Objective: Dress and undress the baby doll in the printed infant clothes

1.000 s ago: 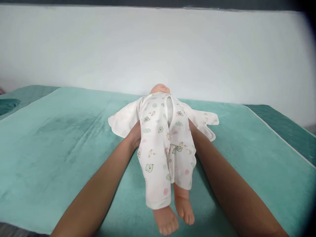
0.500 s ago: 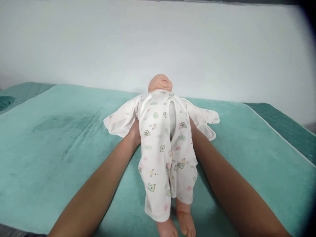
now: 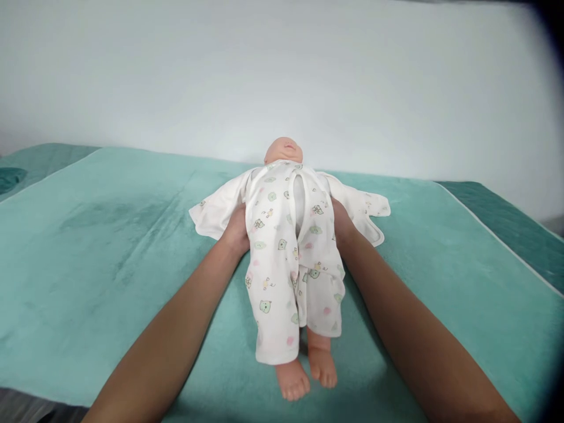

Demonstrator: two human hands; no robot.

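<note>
A baby doll (image 3: 288, 252) lies on its back, its head by the wall and its bare feet (image 3: 292, 380) towards me. It wears white open-crotch trousers (image 3: 275, 276) printed with small green and pink animals. Spread out under its upper body is a white shirt, whose left sleeve (image 3: 220, 202) and right sleeve (image 3: 374, 204) reach out to the sides. My left hand (image 3: 238, 230) grips the doll's left-hand side at the waist, and my right hand (image 3: 342, 223) grips the opposite side. The fingers of both hands are hidden behind the doll and the cloth.
A light green plush blanket (image 3: 132, 235) covers the surface under the doll. Darker green quilted cloth (image 3: 506, 226) shows beyond its white edging on the right and at the far left. Behind stands a plain white wall (image 3: 282, 76).
The doll's legs and feet have shifted away from me, and both feet now show whole. Its head has turned slightly. My hands stay at its sides; the view has shifted a little.
</note>
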